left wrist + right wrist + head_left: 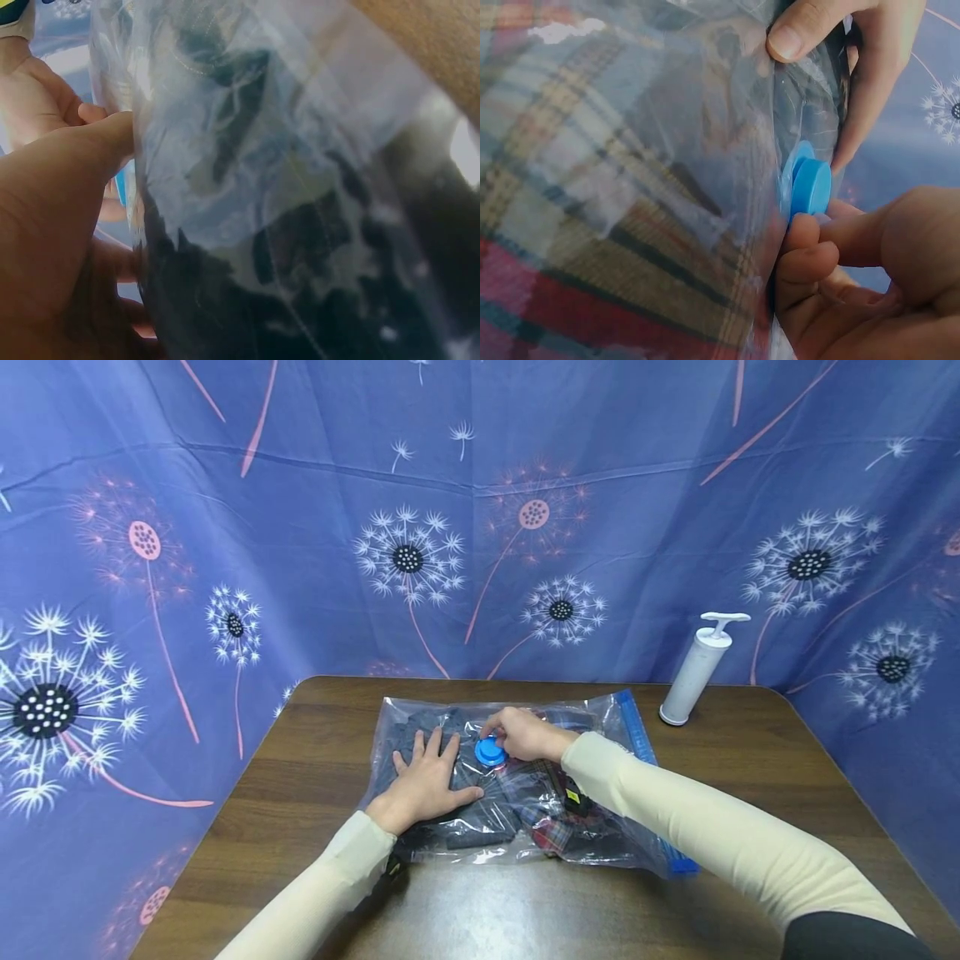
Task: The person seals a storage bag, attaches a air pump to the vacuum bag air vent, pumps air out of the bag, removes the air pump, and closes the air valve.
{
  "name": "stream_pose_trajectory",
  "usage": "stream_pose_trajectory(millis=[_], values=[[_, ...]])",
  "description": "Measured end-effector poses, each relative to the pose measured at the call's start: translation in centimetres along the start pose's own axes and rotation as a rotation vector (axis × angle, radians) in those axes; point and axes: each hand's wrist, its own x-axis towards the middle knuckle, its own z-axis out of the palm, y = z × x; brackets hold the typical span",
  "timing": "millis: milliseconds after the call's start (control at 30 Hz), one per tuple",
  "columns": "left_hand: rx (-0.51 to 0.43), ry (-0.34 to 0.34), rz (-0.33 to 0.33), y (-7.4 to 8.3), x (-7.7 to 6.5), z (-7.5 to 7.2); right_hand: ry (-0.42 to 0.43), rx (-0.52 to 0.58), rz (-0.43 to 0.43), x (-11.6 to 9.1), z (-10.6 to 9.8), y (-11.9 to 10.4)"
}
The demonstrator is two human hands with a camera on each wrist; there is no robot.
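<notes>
A clear plastic vacuum storage bag [615,847] lies flat on the table, with dark grey clothing [480,838] in its left part and plaid cloth [551,833] in its right part. On its upper face sits a round blue valve cap [491,752], seen from the side in the right wrist view. My left hand [426,783] presses on the bag left of the valve, fingers spread. With thumb and fingers, my right hand [525,735] pinches the cap's edge. The left wrist view shows the bag's plastic up close beside the left thumb.
A white hand pump [693,677] with a T-shaped handle stands at the table's back right. Along the bag's right end runs a blue zip strip [637,727]. The wooden table [300,743] ends at a blue dandelion-print curtain [322,610].
</notes>
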Motion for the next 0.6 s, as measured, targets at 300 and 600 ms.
stream_pose_trajectory(millis=[300, 600], values=[[-0.008, -0.006, -0.013, 0.0, 0.1, -0.1, 0.075, 0.068, 0.087, -0.4, -0.2, 0.5], [-0.004, -0.004, -0.002, 0.0, 0.1, 0.1, 0.103, 0.012, 0.079, -0.3, 1.2, 0.1]])
